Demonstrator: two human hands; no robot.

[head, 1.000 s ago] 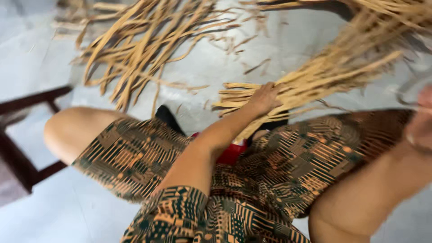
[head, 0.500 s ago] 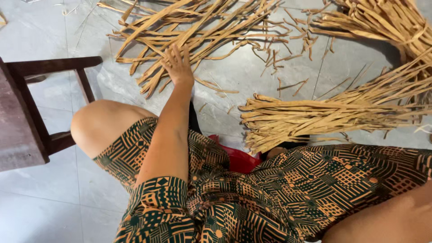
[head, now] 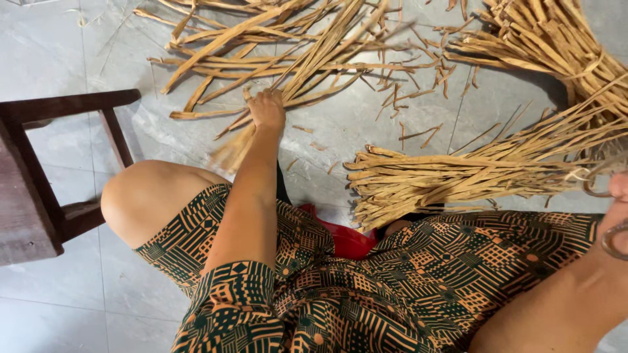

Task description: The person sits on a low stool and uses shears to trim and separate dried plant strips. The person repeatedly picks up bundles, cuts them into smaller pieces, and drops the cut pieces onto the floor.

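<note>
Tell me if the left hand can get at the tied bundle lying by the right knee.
Probably yes. The left hand is closed on loose strips on the floor, while the tied bundle lies in the open to its right with only bare floor between. It would likely have to let go first.

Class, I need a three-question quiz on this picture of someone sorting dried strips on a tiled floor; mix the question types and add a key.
1. True or false: the left hand is closed on strips from the loose pile on the floor.
2. What lies right of that hand, next to the person's lap? A) a tied bundle of strips B) a metal bucket C) a broom
3. Fill in: the dark wooden piece of furniture stands on the ____ side of the picture.

Key: 1 true; 2 A; 3 left. The right hand shows only at the picture's edge, so its grip cannot be judged.
</note>
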